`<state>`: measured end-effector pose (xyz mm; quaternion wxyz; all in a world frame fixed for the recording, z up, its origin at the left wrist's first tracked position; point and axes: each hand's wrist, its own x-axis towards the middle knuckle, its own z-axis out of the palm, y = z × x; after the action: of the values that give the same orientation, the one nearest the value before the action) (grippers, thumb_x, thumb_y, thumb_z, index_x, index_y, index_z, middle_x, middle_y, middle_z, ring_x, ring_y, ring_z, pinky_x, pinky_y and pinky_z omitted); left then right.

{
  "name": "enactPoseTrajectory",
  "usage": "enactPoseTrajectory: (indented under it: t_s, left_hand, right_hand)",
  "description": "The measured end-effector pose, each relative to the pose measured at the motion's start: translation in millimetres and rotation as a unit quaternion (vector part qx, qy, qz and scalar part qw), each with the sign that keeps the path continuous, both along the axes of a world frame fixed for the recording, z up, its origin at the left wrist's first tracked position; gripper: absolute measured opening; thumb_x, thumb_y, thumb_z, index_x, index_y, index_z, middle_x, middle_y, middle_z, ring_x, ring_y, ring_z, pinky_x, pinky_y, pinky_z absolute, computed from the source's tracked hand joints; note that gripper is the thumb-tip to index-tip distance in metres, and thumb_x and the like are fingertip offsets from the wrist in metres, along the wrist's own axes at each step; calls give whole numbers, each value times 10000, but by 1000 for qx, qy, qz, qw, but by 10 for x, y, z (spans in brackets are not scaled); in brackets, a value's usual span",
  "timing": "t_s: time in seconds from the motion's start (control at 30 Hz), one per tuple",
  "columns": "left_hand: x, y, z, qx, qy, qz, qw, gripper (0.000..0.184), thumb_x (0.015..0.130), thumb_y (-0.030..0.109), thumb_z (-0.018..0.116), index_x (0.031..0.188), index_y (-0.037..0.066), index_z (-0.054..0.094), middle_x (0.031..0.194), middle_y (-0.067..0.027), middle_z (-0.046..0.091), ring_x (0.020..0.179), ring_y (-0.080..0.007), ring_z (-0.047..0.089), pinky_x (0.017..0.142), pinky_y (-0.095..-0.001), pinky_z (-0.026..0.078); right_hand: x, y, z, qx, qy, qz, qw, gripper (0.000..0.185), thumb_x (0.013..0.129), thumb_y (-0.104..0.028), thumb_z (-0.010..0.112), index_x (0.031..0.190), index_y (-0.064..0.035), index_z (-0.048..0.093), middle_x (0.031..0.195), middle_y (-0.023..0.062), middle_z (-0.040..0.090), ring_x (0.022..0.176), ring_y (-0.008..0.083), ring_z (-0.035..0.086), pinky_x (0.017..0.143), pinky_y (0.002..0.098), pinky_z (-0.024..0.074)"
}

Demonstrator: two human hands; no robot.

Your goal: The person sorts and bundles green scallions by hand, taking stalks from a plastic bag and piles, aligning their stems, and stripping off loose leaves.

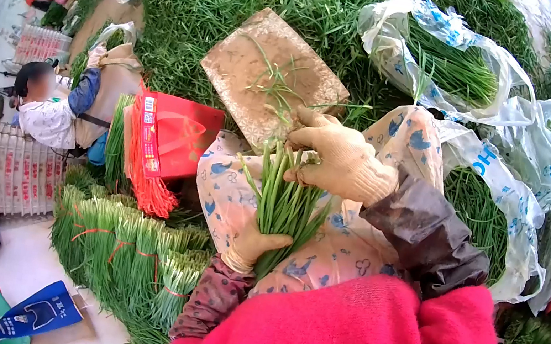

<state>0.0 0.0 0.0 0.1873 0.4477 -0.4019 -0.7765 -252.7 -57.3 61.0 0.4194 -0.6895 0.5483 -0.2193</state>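
My gloved left hand (253, 246) is wrapped round the lower part of a bunch of garlic chives (282, 220), thumb across the stalks. The bunch stands upright over my lap, its pale cut ends uppermost. At those ends my gloved right hand (346, 158) has its fingers curled, thumb and fingertips closed on the stalks. A patterned plastic apron (349, 256) covers my knees. Just beyond them lies a dirt-covered board (266, 48) with several loose chives on it.
Loose chives (200, 9) lie heaped behind the board. Plastic bags of chives (450, 70) stand at right. At left are tied bundles (127, 242), a red bag (184, 132) with red ties (153, 192), and stacked crates (17, 167). A co-worker (48, 107) sits farther left.
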Motion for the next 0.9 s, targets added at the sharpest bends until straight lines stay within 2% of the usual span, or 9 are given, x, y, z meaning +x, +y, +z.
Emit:
enactPoseTrajectory:
  t_s: [0.1,0.17,0.27,0.4,0.47,0.5,0.57,0.6,0.9]
  left_hand:
    - [-60,80,-59,41,20,35,998,641,678,12,754,1267,10,502,1144,-73,613,1019,-180,584,902,-316,465]
    - [-15,28,-36,46,22,37,998,634,676,9,754,1259,2,504,1142,-75,613,1014,-181,586,899,-317,467]
    - [-31,18,6,39,19,25,999,667,656,100,768,1251,-12,489,1107,-81,612,977,-196,596,876,-327,482]
    - [32,3,-50,56,59,26,996,637,679,23,761,1262,0,505,1142,-73,614,1011,-184,589,907,-314,463]
    - [23,8,-62,55,89,38,994,644,677,37,763,1267,3,505,1146,-70,612,1027,-183,582,919,-314,456]
    - [34,22,-77,56,91,38,994,644,677,37,763,1267,3,505,1146,-70,612,1027,-183,582,919,-314,456]
    - [45,43,-131,50,76,42,995,717,663,111,775,1295,-14,460,1155,-100,604,1032,-224,592,922,-346,472]
    - [37,58,-126,52,79,43,995,717,663,111,775,1295,-14,460,1155,-100,604,1032,-224,592,922,-346,472]
    - [38,62,15,39,70,17,997,726,649,127,751,1295,-16,453,1160,-95,595,1035,-214,584,921,-343,463]
  right_hand:
    - [-6,139,-134,-15,-50,-64,997,465,697,-327,778,1086,-108,648,1439,182,381,1289,340,412,1000,397,413]
    - [32,128,-183,-45,-141,-72,986,438,682,-167,804,1076,-71,640,1384,195,449,1185,294,529,966,342,442]
    - [54,81,-261,-16,-166,-65,984,403,684,-134,800,1051,-65,646,1386,189,449,1154,297,548,940,330,455]
    - [60,36,-234,5,-178,-50,983,372,699,-134,791,1030,-53,642,1362,183,476,1147,299,554,933,329,458]
    - [52,50,-265,-113,-158,-42,980,325,730,-237,756,1006,-97,654,1350,161,500,1135,323,552,941,356,458]
    - [52,35,-289,-112,-156,-41,980,325,730,-237,756,1006,-97,654,1350,161,500,1135,323,552,941,356,458]
    - [27,-21,-334,-325,-2,53,944,261,738,-229,732,961,-114,662,1256,80,576,1083,292,575,901,378,481]
    - [71,13,-282,-386,20,45,921,205,707,-139,716,889,-78,641,1145,70,604,1011,296,596,822,391,518]
    - [71,-193,59,-383,139,107,907,189,755,-104,578,933,-79,636,1108,51,587,894,252,644,662,370,549]
